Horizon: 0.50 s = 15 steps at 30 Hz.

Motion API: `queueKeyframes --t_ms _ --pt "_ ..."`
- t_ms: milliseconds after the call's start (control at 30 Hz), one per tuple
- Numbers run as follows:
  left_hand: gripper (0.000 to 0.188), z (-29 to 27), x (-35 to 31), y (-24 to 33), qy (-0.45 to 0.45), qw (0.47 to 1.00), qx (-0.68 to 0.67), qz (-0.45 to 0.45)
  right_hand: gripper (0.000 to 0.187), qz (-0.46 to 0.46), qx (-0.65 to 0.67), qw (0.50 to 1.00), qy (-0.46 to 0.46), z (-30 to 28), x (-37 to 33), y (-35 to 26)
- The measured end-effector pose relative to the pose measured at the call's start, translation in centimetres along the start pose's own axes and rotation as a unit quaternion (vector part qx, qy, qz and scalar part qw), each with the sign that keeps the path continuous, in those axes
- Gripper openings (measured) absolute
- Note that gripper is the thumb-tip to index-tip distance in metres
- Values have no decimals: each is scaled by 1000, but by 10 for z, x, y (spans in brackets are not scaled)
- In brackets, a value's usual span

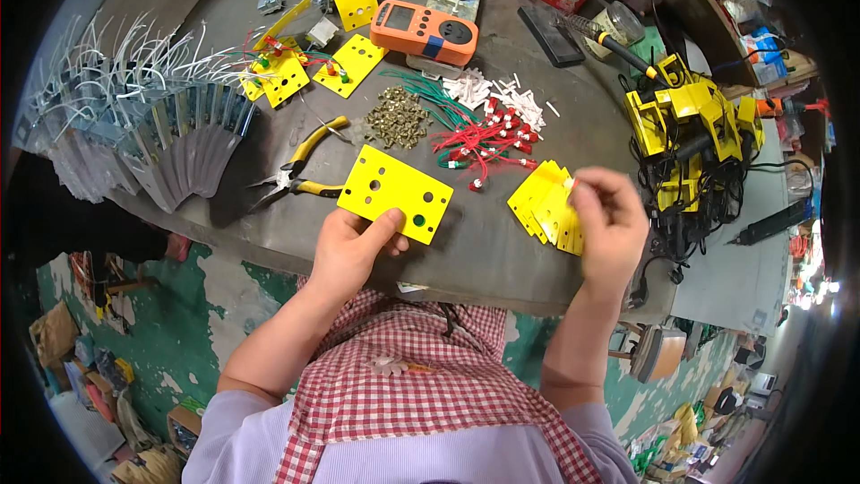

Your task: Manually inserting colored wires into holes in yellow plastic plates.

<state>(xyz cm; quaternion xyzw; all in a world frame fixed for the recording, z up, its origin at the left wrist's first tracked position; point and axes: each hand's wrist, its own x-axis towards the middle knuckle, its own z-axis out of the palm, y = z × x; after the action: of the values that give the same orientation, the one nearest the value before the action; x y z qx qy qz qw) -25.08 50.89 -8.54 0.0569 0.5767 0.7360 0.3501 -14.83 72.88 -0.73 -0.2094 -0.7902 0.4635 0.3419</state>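
Head view: left hand [348, 255] holds 1 holed yellow plate [394, 203]; right hand [614, 212] curled — grip unclear — by fanned plates [541, 203].

I log the yellow plate [385, 190] as smooth with a paint-like finish; the tabletop [488, 273] I see as dull, scuffed. Meter [421, 34]: orange plastic, smooth. Pliers [284, 181]: metal head, plastic-looking grips. Small fittings [397, 116]: brassy metal. Apron [394, 408]: woven cloth, matt. Floor [179, 341]: patchy, flaked-looking paint.

Two hands [348, 253] [613, 215], one pair of pliers [284, 180], one meter [424, 34]
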Motion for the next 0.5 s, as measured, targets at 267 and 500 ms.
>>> queueKeyframes --t_ms 267,500 --pt "19 0 -3 4 11 1000 -23 14 13 67 112 985 -109 6 -25 6" --pt "18 -1 -3 6 -8 998 -57 3 15 15 76 992 -101 13 -26 4"
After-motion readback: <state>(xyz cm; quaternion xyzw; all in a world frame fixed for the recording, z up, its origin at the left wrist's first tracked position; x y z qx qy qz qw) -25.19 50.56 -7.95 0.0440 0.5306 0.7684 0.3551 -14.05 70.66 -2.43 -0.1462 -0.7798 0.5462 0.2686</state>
